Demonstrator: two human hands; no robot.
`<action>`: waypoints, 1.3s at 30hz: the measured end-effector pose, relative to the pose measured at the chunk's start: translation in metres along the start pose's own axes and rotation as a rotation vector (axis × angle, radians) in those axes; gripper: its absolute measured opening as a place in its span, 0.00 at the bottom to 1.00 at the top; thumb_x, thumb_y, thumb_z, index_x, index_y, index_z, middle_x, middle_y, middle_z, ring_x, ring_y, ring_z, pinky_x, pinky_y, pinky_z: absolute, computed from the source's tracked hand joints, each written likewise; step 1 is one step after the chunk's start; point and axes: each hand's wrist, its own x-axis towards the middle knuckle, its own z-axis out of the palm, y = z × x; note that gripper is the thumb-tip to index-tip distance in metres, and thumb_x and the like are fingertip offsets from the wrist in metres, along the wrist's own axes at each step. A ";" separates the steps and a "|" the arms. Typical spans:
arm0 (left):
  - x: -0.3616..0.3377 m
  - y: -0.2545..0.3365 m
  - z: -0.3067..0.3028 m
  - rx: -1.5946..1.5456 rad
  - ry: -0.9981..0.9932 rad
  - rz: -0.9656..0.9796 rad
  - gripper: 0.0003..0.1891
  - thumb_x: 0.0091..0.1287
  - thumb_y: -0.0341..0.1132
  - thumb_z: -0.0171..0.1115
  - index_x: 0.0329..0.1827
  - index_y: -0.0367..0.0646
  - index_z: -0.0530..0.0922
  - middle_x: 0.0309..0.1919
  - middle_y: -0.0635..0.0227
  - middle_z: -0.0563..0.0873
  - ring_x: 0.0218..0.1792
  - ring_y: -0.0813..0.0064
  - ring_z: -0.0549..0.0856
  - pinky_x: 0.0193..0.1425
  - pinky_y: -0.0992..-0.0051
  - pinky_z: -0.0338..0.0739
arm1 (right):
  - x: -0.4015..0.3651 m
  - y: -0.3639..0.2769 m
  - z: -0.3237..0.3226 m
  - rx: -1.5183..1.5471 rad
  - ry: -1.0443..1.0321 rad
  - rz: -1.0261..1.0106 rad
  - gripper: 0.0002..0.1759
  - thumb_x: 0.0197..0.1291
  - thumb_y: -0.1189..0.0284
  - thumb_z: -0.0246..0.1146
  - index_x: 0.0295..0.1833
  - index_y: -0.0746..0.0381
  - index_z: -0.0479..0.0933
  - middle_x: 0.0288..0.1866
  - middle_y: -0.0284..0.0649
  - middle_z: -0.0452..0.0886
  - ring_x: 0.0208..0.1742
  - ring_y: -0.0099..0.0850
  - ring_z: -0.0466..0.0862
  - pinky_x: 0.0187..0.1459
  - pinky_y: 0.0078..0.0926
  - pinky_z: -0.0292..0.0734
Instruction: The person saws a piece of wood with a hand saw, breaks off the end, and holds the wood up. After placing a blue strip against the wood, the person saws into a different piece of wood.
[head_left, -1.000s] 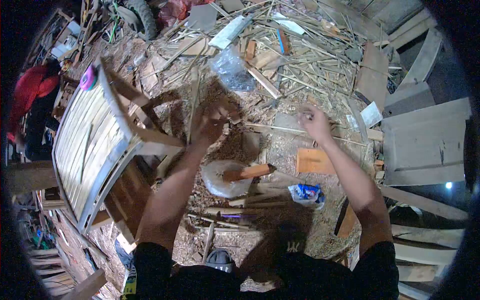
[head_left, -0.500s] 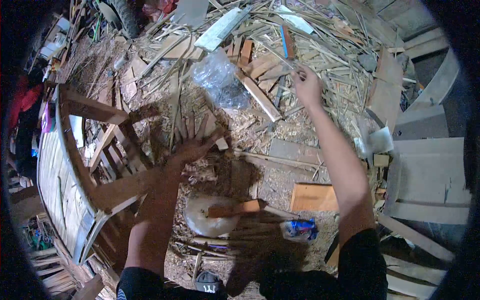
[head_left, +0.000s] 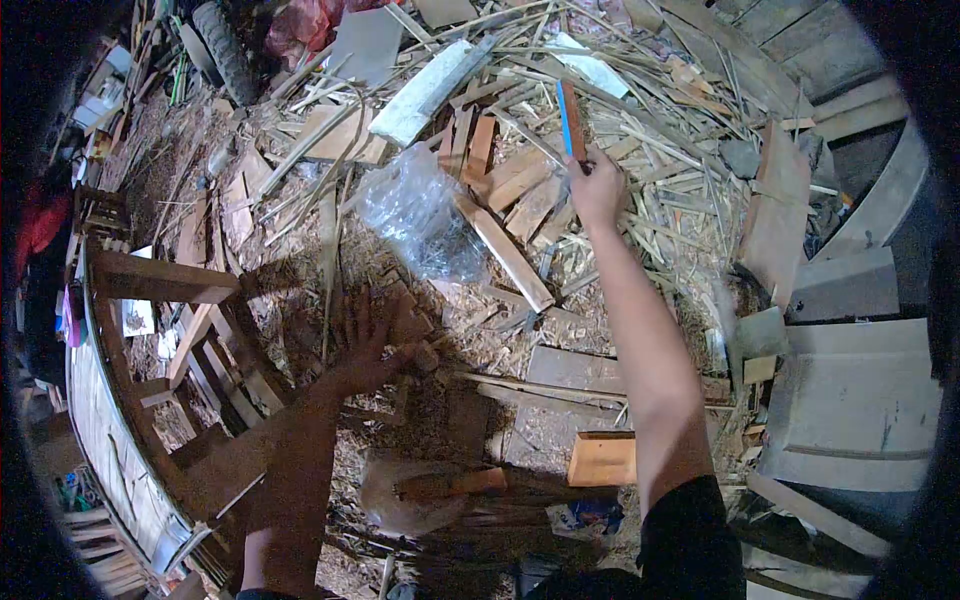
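Observation:
My right hand (head_left: 598,192) is at the lower end of a narrow wooden strip (head_left: 571,120) with a blue edge and an orange-brown face. Its fingers are closed around that end, and the strip points away from me among the scraps. My left hand (head_left: 368,345), in deep shadow, is held with its fingers spread over the wood shavings, holding nothing. Between the hands are a crumpled clear plastic bag (head_left: 420,215) and a pale-edged wooden piece (head_left: 508,255). A small wood block (head_left: 427,357) is by my left thumb.
On the left stands a wooden frame (head_left: 165,275) with slats. Thin offcuts and a white board (head_left: 425,92) cover the far floor. An orange wood block (head_left: 603,460) lies near my right forearm. Panels (head_left: 850,390) lean at the right; a tyre (head_left: 224,55) is at the back left.
My right hand has moved onto the lower end of the blue-edged strip, from just below it. The view has tilted, so the scene sits lower. My left hand stays spread.

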 end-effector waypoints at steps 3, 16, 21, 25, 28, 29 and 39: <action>-0.002 -0.003 -0.001 -0.046 0.031 0.056 0.54 0.70 0.76 0.50 0.89 0.64 0.33 0.84 0.46 0.20 0.81 0.31 0.21 0.81 0.30 0.24 | 0.004 -0.008 0.001 0.014 -0.023 0.041 0.16 0.60 0.61 0.74 0.49 0.57 0.89 0.39 0.48 0.90 0.41 0.49 0.90 0.45 0.47 0.82; -0.007 0.018 -0.027 0.000 -0.040 -0.040 0.51 0.72 0.74 0.50 0.89 0.67 0.35 0.85 0.46 0.24 0.83 0.34 0.23 0.82 0.34 0.23 | 0.020 0.034 -0.038 0.609 -0.133 0.464 0.14 0.75 0.69 0.62 0.54 0.67 0.87 0.27 0.35 0.83 0.22 0.24 0.79 0.26 0.23 0.72; 0.003 -0.011 0.009 0.118 0.167 0.076 0.51 0.72 0.75 0.49 0.89 0.67 0.34 0.85 0.47 0.24 0.83 0.34 0.23 0.81 0.33 0.23 | 0.010 0.029 -0.070 0.938 -0.175 0.568 0.12 0.75 0.70 0.59 0.49 0.69 0.82 0.31 0.40 0.82 0.22 0.26 0.76 0.25 0.28 0.72; 0.010 -0.027 0.035 0.575 0.486 0.156 0.53 0.71 0.77 0.47 0.89 0.67 0.34 0.85 0.46 0.24 0.83 0.35 0.23 0.80 0.31 0.23 | -0.004 0.022 -0.094 1.064 -0.291 0.741 0.10 0.76 0.68 0.56 0.48 0.66 0.75 0.33 0.41 0.80 0.25 0.27 0.74 0.27 0.32 0.74; 0.019 -0.033 0.029 0.141 0.061 0.128 0.53 0.70 0.78 0.47 0.89 0.67 0.33 0.86 0.46 0.26 0.83 0.35 0.23 0.80 0.31 0.23 | -0.022 0.004 -0.117 1.114 -0.360 0.770 0.10 0.77 0.68 0.56 0.50 0.65 0.73 0.33 0.42 0.79 0.27 0.28 0.73 0.30 0.34 0.76; 0.018 -0.032 0.023 0.141 0.066 0.128 0.53 0.70 0.78 0.47 0.89 0.67 0.33 0.86 0.46 0.26 0.83 0.35 0.23 0.80 0.31 0.23 | -0.029 -0.006 -0.126 1.123 -0.369 0.783 0.10 0.77 0.68 0.55 0.51 0.65 0.73 0.33 0.42 0.78 0.28 0.28 0.73 0.32 0.36 0.77; -0.018 0.024 -0.023 -0.040 0.189 -0.012 0.43 0.76 0.66 0.53 0.88 0.59 0.52 0.87 0.43 0.41 0.86 0.41 0.32 0.84 0.35 0.28 | -0.084 -0.054 -0.201 1.036 -0.465 0.681 0.14 0.81 0.66 0.50 0.50 0.66 0.73 0.33 0.41 0.78 0.27 0.27 0.73 0.33 0.33 0.78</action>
